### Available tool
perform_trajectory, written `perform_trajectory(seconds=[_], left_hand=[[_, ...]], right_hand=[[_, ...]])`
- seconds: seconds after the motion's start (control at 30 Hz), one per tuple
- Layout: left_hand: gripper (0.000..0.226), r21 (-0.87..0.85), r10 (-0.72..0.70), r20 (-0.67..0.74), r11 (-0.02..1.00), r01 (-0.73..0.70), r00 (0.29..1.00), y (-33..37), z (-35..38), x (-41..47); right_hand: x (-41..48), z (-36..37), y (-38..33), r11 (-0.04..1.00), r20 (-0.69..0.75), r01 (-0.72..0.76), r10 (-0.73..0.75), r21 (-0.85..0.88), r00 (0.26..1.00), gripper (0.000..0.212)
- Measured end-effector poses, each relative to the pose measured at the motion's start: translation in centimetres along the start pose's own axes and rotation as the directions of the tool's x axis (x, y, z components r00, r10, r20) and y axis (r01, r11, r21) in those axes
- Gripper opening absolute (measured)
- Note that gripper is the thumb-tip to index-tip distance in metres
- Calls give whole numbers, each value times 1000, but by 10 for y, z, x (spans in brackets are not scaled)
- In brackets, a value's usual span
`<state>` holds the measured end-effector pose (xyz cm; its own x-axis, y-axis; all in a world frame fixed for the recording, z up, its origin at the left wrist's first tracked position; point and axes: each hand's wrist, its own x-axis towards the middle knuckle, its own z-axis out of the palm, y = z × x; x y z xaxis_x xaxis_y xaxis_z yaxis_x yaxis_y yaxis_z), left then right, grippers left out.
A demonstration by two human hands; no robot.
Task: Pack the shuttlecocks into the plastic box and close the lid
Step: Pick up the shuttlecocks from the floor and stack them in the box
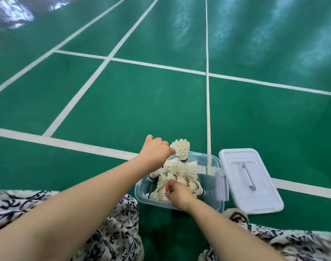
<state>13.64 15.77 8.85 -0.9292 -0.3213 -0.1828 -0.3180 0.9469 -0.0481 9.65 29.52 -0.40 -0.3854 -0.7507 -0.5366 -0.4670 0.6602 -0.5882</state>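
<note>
One shuttlecock pinched in left hand above plastic box; right hand grips piled shuttlecocks inside; lid lies just beside.

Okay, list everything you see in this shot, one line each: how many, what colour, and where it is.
plastic box: one, clear, open, on the floor in front of the person
lid: one, white, flat on the floor beside the box's right side
piled shuttlecocks: several, exact count unclear, white, inside the box
held shuttlecock: one, white, cork down, above the box's far left corner
court floor: green with white lines, all around
patterned garment: black and white, over the legs at the bottom
footwear: one partly visible, tan, by the lid's near edge
left hand: pinches the held shuttlecock
right hand: in the box, fingers curled on the pile, grip unclear
</note>
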Motion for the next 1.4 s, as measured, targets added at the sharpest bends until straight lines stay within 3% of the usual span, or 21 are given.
perform_trajectory(seconds=[0.13, 0.2, 0.33, 0.4, 0.53, 0.63, 0.7, 0.77, 0.87, 0.93, 1.03, 1.17, 1.3, 1.4], left_hand=[[50, 27, 7, 35, 1000, -8, 999, -4, 9, 1], [48, 36, 13, 45, 999, -15, 999, -5, 11, 1], [45, 43, 15, 32, 999, -17, 999, -7, 11, 2], [43, 46, 17, 26, 999, -18, 1000, -6, 9, 1], [40, 62, 68, 27, 996, -70, 997, 7, -1, -4], [35, 101, 128, 38, 986, -131, 991, 18, -2, -8], [34, 111, 154, 38, 981, -158, 987, 24, -4, -9], [33, 122, 181, 37, 975, -184, 983, 29, -6, -11], [32, 125, 206, 33, 970, -209, 978, 33, -7, -15], [31, 124, 213, 28, 969, -214, 977, 35, -6, -18], [38, 105, 190, 31, 976, -192, 981, 34, -7, -20], [38, 61, 136, -14, 989, -135, 991, 25, -6, -18], [34, 57, 102, -10, 993, -101, 995, 18, -7, -16], [32, 48, 99, 1, 994, -99, 995, 18, -7, -15]], right_hand=[[5, 0, 1, 999, 31, 6, -7, 48, 1000, 19], [3, -2, 2, 987, 35, -9, 3, 159, 999, 23], [-6, -16, 1, 933, -82, -23, 56, 360, 995, 21], [-12, -29, 2, 935, -231, -10, 98, 353, 968, 21], [-21, -56, -3, 963, -521, 43, 106, 267, 847, 14], [-25, -65, -6, 998, -598, 56, -21, 41, 802, 40], [-29, -65, -7, 990, -602, 12, -97, -144, 793, 46], [-33, -63, -3, 961, -564, -26, -140, -276, 814, 36], [-39, -58, 5, 943, -560, -11, -189, -334, 807, 23], [-43, -55, 8, 945, -576, -21, -182, -327, 797, 23], [-47, -51, 12, 954, -510, -81, -81, -288, 856, 28], [-48, -47, 11, 995, -422, -37, 71, 89, 904, 29], [-46, -40, 8, 997, -353, -69, 74, 27, 933, 34], [-44, -37, 7, 997, -387, -74, 75, 16, 919, 38]])
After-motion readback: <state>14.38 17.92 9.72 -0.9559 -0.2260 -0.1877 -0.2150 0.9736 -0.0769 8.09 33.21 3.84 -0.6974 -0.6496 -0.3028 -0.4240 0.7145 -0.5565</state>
